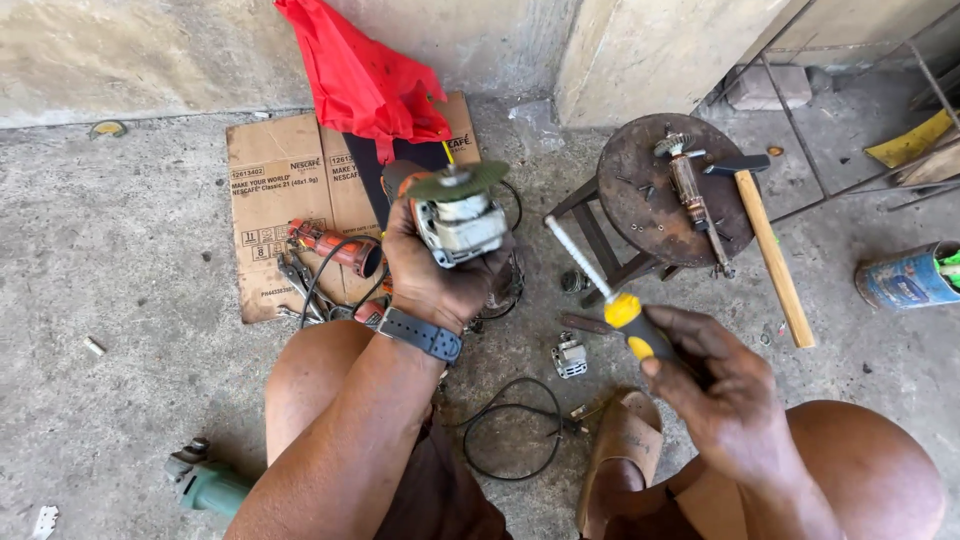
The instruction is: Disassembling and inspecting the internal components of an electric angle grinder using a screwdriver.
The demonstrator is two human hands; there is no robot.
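Screwdriver [620, 305] shaft pointing up-left

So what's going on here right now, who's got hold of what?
A person sits low over a concrete floor. The left hand grips the metal head of an angle grinder, its disc facing up. The right hand holds a yellow-handled screwdriver, its tip pointing up and left, clear of the grinder. A round stool beside them carries a motor armature, a hammer and loose screws. More tools lie on flattened cardboard.
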